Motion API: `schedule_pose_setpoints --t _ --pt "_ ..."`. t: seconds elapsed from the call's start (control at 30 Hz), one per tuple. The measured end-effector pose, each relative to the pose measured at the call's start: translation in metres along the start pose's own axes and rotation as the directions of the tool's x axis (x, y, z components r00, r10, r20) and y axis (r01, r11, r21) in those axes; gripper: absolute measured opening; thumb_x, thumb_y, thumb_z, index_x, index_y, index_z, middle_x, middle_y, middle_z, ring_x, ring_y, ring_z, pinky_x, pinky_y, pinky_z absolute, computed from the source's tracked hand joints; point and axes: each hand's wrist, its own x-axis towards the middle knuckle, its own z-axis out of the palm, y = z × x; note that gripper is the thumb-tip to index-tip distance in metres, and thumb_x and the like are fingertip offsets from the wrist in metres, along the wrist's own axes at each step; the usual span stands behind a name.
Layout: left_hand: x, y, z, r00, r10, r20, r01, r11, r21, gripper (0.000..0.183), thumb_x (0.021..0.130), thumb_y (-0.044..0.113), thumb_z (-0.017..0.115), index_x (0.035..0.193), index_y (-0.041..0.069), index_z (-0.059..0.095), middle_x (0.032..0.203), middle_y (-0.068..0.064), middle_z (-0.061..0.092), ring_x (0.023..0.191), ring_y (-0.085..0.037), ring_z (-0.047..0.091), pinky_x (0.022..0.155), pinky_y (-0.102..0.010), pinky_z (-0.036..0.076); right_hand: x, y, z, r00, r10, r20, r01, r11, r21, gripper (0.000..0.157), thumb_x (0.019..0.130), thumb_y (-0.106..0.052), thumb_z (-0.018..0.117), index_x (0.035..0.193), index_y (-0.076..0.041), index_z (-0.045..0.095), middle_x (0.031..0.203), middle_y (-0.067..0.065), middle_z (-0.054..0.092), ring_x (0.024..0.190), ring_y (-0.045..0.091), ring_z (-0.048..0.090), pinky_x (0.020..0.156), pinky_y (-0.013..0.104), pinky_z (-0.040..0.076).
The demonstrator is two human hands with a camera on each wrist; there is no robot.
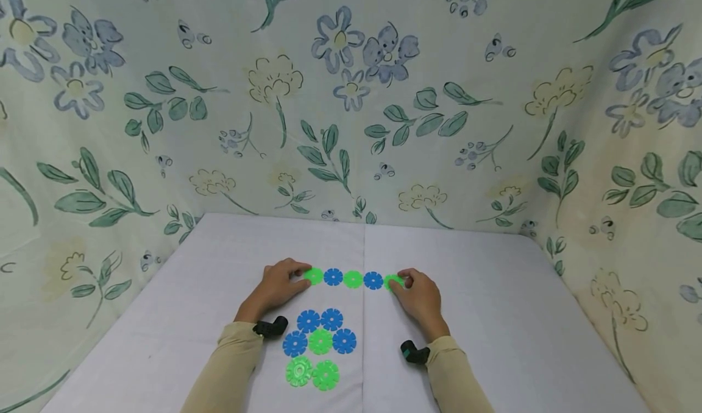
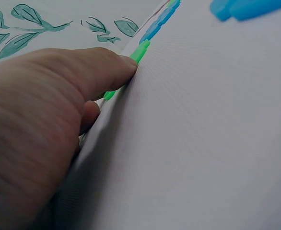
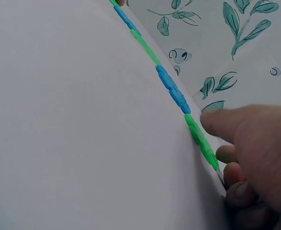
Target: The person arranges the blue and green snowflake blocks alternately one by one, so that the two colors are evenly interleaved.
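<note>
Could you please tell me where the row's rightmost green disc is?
In the head view, the rightmost green disc lies right of centre, between the right hand and a blue disc.

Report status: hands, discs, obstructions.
Left hand gripping left end disc, right hand gripping right end disc. Row of five discs, green and blue alternating. Nothing seen blocking; seven discs nearer the person.

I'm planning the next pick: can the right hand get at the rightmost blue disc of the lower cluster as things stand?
Probably yes: only white cloth shows between the right hand and that blue disc, though the hand must first leave the green end disc.
</note>
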Motion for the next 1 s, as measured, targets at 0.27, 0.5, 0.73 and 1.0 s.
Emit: schedule_pose_setpoints --t 0.27,0.5,0.73,1.0 --pt "0.001 0.003 0.001 1.0 -0.004 -0.004 0.003 1.0 -0.013 0.037 0.089 0.041 0.074 0.125 0.033 0.069 0.094 0.013 0.059 0.085 -0.011 0.049 0.084 -0.036 0.027 0.0 0.003 -0.004 0.999 0.013 0.046 -0.014 1.0 0.009 0.052 0.077 -0.042 0.084 0.121 -0.017 0.07 0.094 0.003 0.06 0.085 0.021 0.053 0.071 0.034 0.042" --pt "-0.001 0.0 -0.002 1.0 0.001 0.017 0.0 1.0 -0.013 0.038 0.09 0.042 0.073 0.126 0.033 0.068 0.095 0.012 0.059 0.086 -0.011 0.05 0.084 -0.037 0.027 0.0 0.0 -0.002 0.999 0.006 0.042 -0.006 1.0 0.006 0.053 0.078 -0.04 0.084 0.122 -0.017 0.07 0.092 0.002 0.059 0.084 0.02 0.052 0.07 0.033 0.041" --pt "-0.002 -0.004 -0.01 1.0 0.002 0.014 -0.002 1.0 -0.008 0.038 0.09 0.04 0.074 0.127 0.032 0.068 0.096 0.011 0.06 0.088 -0.012 0.051 0.084 -0.037 0.026 0.002 -0.005 0.0 0.998 -0.021 0.058 0.019 1.0 0.022 0.058 0.08 -0.043 0.082 0.13 -0.02 0.064 0.094 0.002 0.06 0.083 0.02 0.053 0.07 0.033 0.043" --pt "-0.002 -0.002 0.0 1.0 0.007 0.03 -0.006 0.999 -0.034 0.038 0.09 0.041 0.074 0.126 0.033 0.068 0.095 0.012 0.06 0.086 -0.012 0.05 0.084 -0.038 0.026 -0.003 -0.001 -0.01 0.995 -0.015 0.094 0.007 0.997 0.083 0.045 0.084 -0.039 0.078 0.125 -0.022 0.068 0.097 0.003 0.061 0.085 0.02 0.053 0.069 0.032 0.042"
